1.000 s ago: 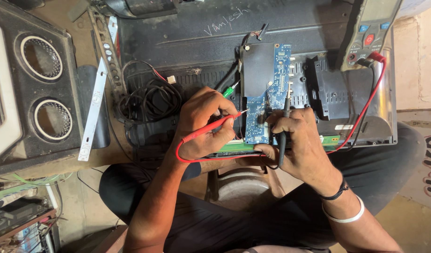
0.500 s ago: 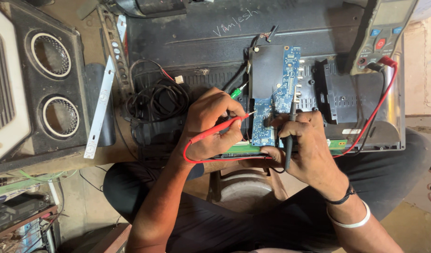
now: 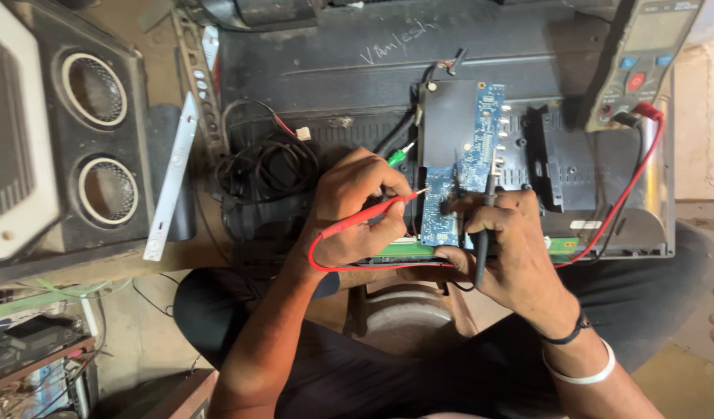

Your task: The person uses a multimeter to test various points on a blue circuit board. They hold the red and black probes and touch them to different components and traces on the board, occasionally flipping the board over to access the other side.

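The work in hand is probing a board with meter leads. The left hand [image 3: 353, 209] pinches the red probe [image 3: 364, 216] in a closed grip, its tip slanting right toward the lower left edge of the blue board [image 3: 459, 174]; whether the tip actually touches a pad is hard to tell from this height. Just right of that grip, the right hand [image 3: 512, 252] holds the black probe [image 3: 485, 225] upright in a closed grip, its point on the board near the lower right edge. The red lead [image 3: 357, 268] loops under both hands and runs up right to the meter [image 3: 644, 58], which leans well up and right of the right grip. Any next move would call for steady tips on small contacts, with neither point bridging neighbouring pins.

Far left of the left grip stands a speaker [image 3: 85, 147] with two round cones, a white strip [image 3: 171, 182] leaning beside it, then a tangle of black cable [image 3: 264, 167] just left of the hand. The board sits on a dark TV back [image 3: 357, 85] that lies across the person's lap and serves as a desk. The floor around is dusty, with clutter at the lower left.
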